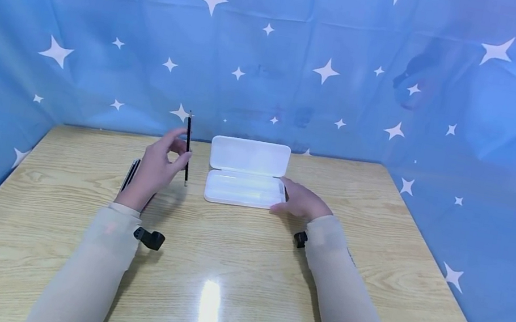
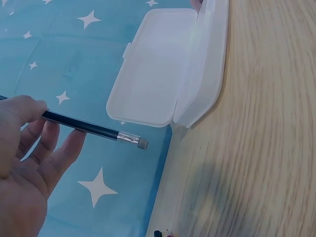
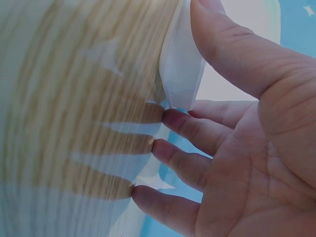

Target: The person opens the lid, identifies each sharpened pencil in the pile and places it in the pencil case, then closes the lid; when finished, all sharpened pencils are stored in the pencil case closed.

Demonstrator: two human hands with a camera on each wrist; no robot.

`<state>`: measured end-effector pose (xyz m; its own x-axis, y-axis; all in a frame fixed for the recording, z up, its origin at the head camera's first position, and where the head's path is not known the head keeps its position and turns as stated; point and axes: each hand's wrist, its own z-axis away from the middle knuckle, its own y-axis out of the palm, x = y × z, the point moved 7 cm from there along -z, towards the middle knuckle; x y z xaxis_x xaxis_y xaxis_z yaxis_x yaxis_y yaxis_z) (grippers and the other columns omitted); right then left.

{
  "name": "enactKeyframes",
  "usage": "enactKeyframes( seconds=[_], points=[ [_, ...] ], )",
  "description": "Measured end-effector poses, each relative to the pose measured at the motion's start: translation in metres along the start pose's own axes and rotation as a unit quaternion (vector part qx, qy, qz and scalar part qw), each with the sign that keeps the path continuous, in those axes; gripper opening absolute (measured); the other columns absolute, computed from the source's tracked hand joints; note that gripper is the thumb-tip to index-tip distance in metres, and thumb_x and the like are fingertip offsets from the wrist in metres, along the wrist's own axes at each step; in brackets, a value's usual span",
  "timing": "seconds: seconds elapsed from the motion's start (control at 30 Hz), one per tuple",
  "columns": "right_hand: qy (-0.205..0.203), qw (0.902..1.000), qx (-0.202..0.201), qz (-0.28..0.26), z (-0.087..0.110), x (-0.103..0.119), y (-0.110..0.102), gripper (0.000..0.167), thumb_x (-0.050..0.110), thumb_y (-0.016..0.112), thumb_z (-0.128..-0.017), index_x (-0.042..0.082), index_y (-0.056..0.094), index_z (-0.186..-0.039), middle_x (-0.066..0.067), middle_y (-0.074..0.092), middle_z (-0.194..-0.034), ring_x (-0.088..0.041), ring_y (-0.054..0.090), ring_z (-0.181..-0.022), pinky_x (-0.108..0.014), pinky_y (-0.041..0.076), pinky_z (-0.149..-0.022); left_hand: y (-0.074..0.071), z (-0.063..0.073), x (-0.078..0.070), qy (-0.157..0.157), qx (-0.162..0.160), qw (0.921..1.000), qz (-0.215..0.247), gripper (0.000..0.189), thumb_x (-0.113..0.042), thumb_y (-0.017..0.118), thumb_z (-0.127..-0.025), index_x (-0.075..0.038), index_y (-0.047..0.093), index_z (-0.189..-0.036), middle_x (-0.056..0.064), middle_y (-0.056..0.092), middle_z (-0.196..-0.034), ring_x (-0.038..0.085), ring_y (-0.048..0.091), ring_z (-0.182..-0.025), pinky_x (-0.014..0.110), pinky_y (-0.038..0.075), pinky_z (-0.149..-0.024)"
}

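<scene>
You have one dark pencil (image 2: 98, 129) in your left grip (image 1: 156, 166), pinched between thumb and fingers; it is held steeply, eraser end lower, just left of the one white case (image 1: 243, 191). The case lies open at the far part of the bench (image 1: 181, 274), its one lid (image 1: 249, 157) raised on the far side.

Your right grip (image 1: 303, 202) is spread at the case's right end: one thumb lies against the near wall, and three fingertips rest on the bench. Below your left wrist, on the left of the bench, lie more dark sticks (image 1: 130, 174); at least two show, but your arm hides part of them, so you cannot tell the full count. You wear two black cameras, one on the left wrist (image 1: 149, 238), one on the right. One blue curtain (image 1: 260, 86) with many white stars hangs behind.
</scene>
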<state>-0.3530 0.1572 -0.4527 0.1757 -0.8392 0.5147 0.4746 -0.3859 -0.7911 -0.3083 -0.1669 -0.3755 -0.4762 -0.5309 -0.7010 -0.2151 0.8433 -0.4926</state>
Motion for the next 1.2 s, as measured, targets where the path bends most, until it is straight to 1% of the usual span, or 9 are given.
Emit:
enactKeyframes(
  seconds=[0.03,0.13,0.2,0.3,0.37,0.5,0.67,0.93,1.2],
  points=[
    [-0.001,1.0,0.001,0.0,0.0,0.0,0.0,0.091,0.032,0.072,-0.096,0.009,0.015,-0.163,-0.017,0.023,-0.166,-0.035,0.023,-0.152,-0.053,0.025,-0.12,0.0,0.0,0.0,0.0,-0.002,1.0,0.001,0.049,-0.007,0.065,-0.099,-0.003,0.048,-0.145,0.016,0.065,-0.103,0.028,0.063,-0.093,0.043,0.052,-0.074],
    [-0.005,1.0,0.002,-0.001,-0.002,-0.001,0.0,0.091,0.033,0.072,-0.096,0.009,0.015,-0.163,-0.017,0.024,-0.165,-0.036,0.024,-0.151,-0.053,0.025,-0.12,0.0,0.0,0.0,-0.004,-0.008,0.9999,0.007,0.049,-0.008,0.065,-0.1,-0.003,0.048,-0.146,0.016,0.065,-0.103,0.029,0.063,-0.095,0.048,0.052,-0.079],
    [-0.007,1.0,0.002,-0.001,-0.002,-0.001,0.0,0.09,0.032,0.072,-0.097,0.009,0.016,-0.163,-0.017,0.025,-0.165,-0.036,0.024,-0.151,-0.053,0.025,-0.12,-0.001,-0.001,0.0,-0.004,-0.013,0.9999,0.009,0.048,-0.01,0.065,-0.1,-0.005,0.049,-0.146,0.014,0.065,-0.102,0.028,0.063,-0.095,0.041,0.053,-0.076],
    [-0.009,0.9999,0.0,-0.007,-0.003,-0.001,-0.001,0.088,0.031,0.072,-0.096,0.008,0.018,-0.162,-0.017,0.027,-0.164,-0.036,0.026,-0.15,-0.052,0.026,-0.119,-0.001,-0.003,0.0,-0.001,-0.023,0.9996,0.017,0.045,-0.01,0.064,-0.101,-0.009,0.052,-0.144,0.013,0.066,-0.1,0.026,0.064,-0.094,0.028,0.05,-0.062],
    [-0.015,0.9998,-0.001,-0.009,-0.004,-0.001,0.0,0.088,0.029,0.072,-0.096,0.007,0.019,-0.162,-0.017,0.028,-0.164,-0.036,0.026,-0.15,-0.052,0.026,-0.12,-0.001,-0.003,-0.001,-0.001,-0.029,0.9994,0.017,0.044,-0.009,0.065,-0.1,-0.012,0.054,-0.143,0.011,0.066,-0.098,0.025,0.065,-0.093,0.023,0.048,-0.063],
    [-0.025,0.9995,-0.001,-0.017,-0.006,-0.002,0.001,0.087,0.027,0.073,-0.096,0.007,0.02,-0.162,-0.017,0.028,-0.164,-0.035,0.026,-0.15,-0.051,0.025,-0.12,0.0,-0.005,-0.004,0.003,-0.038,0.999,0.022,0.044,-0.006,0.066,-0.099,-0.013,0.056,-0.141,0.011,0.067,-0.096,0.024,0.065,-0.091,0.023,0.051,-0.064],
    [-0.028,0.9994,-0.003,-0.02,-0.007,-0.003,0.001,0.088,0.027,0.074,-0.095,0.007,0.021,-0.162,-0.016,0.028,-0.164,-0.034,0.027,-0.15,-0.05,0.026,-0.12,0.008,-0.008,-0.006,0.003,-0.032,0.9988,0.036,0.044,-0.006,0.066,-0.099,-0.013,0.055,-0.141,0.012,0.067,-0.098,0.024,0.066,-0.094,0.018,0.052,-0.063],
    [-0.012,0.9999,0.003,-0.003,-0.003,-0.005,0.0,0.092,0.031,0.072,-0.096,0.006,0.014,-0.163,-0.018,0.021,-0.166,-0.035,0.021,-0.152,-0.051,0.024,-0.121,0.026,-0.019,-0.006,0.012,-0.028,0.999,0.032,0.043,-0.009,0.065,-0.1,-0.012,0.056,-0.141,0.012,0.067,-0.101,0.027,0.065,-0.1,0.03,0.052,-0.066],
    [-0.002,1.0,0.0,0.005,-0.005,-0.007,0.001,0.093,0.033,0.072,-0.096,0.008,0.013,-0.163,-0.016,0.021,-0.166,-0.033,0.021,-0.153,-0.049,0.024,-0.121,0.045,-0.024,-0.001,-0.005,-0.024,0.9986,0.047,0.042,-0.008,0.065,-0.099,-0.012,0.056,-0.14,0.013,0.068,-0.1,0.027,0.064,-0.099,0.04,0.054,-0.07]
  ],
)
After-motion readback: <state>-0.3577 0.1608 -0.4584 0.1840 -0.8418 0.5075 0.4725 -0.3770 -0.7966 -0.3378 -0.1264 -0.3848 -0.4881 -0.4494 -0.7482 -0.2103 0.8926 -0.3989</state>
